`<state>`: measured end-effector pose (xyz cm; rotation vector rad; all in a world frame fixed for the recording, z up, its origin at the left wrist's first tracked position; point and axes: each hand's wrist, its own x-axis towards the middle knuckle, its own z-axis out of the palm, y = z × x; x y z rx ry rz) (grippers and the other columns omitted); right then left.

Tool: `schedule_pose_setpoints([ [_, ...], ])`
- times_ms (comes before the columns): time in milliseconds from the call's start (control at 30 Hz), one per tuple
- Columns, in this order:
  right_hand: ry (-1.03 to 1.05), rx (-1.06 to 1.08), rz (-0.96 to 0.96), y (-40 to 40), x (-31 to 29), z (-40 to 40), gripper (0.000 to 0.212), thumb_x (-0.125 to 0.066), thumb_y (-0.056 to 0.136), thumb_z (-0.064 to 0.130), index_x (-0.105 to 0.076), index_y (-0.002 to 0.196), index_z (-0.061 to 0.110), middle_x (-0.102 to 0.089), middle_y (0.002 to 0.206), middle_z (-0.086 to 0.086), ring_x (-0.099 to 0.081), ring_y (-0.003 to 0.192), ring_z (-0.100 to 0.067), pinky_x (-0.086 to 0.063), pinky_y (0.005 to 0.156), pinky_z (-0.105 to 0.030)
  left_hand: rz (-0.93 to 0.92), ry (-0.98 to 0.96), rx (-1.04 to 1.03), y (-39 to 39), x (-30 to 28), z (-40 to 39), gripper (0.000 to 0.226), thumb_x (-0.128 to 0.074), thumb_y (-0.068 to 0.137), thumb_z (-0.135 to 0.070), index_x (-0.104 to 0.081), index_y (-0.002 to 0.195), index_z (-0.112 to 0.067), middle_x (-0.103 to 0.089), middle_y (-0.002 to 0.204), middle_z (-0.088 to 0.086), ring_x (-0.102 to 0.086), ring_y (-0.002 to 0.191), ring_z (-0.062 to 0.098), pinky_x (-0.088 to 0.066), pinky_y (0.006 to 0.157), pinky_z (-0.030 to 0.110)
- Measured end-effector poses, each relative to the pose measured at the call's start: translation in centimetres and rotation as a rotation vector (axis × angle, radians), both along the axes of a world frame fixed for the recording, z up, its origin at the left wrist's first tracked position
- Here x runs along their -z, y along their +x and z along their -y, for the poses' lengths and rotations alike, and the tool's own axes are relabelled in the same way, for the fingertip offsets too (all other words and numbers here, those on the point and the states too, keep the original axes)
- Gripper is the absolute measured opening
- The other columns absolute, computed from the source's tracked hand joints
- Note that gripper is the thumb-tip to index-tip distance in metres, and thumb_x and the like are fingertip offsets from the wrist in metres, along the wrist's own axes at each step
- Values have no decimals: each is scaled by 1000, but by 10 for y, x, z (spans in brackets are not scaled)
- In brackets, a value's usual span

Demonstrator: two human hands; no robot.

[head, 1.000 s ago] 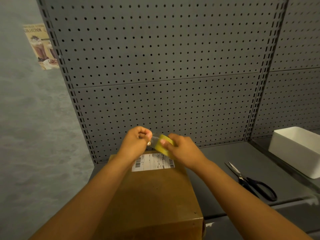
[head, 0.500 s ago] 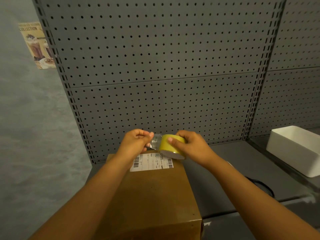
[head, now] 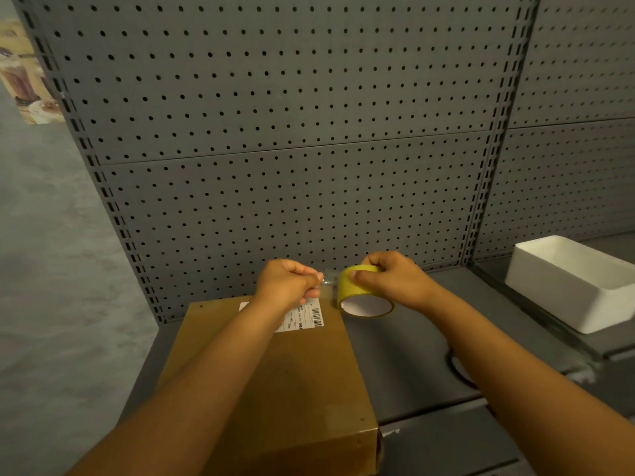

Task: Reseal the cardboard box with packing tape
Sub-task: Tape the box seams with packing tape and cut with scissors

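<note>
Two bare forearms enter from the lower edge of the frame, one from the lower left and one from the lower right, ending in the left hand (head: 287, 281) and the right hand (head: 391, 280) near the centre. No sleeve shows on either arm, and no watch, ring, glove or bracelet is worn on either wrist or hand

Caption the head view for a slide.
Left hand pinches the tape end pulled from the yellow roll in the right hand, above the cardboard box.
</note>
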<state>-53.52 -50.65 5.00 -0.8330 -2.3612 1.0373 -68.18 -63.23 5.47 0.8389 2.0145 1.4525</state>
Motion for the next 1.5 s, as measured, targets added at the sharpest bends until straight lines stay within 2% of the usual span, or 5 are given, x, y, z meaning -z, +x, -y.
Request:
schedule_pose_setpoints([
  [133,-22,29,33,-4,16,-9,21,-62,87,32,-58,77,14,-55,68,2,-49,64,-11,-38,58,-25,-5,-61,15,1,7,-8,3,-69,85,-9,-67,86,-7,-70,77,6,-64,58,8,-46,53,19],
  [333,-57,30,8,-14,29,-19,41,-67,81,53,-55,72,15,-53,65,0,-49,61,-12,-39,60,-26,-31,-127,5,-6,13,-15,3,-67,87,-12,-67,84,-12,-72,83,7,-67,71,13,-48,58,20],
  [767,-59,-75,127,-41,32,-44,29,-67,85,34,-51,71,14,-47,68,-3,-44,64,-14,-34,60,-27,-6,-246,-23,-21,20,-26,4,-72,83,-12,-68,82,-10,-73,81,11,-66,67,15,-47,49,18],
  [1067,-99,-102,123,-48,39,-54,32,-68,84,32,-49,62,18,-48,64,0,-45,63,-14,-37,63,-28,-57,-307,-16,-24,23,-31,7,-71,84,-16,-68,86,-9,-72,78,11,-63,66,18,-45,50,20],
  [1500,-99,-136,130,-51,43,-60,26,-67,85,33,-54,70,16,-51,69,-4,-48,67,-15,-38,64,-29,-110,-373,3,-25,21,-35,12,-69,86,-19,-68,88,-8,-71,73,10,-64,66,20,-45,49,20],
])
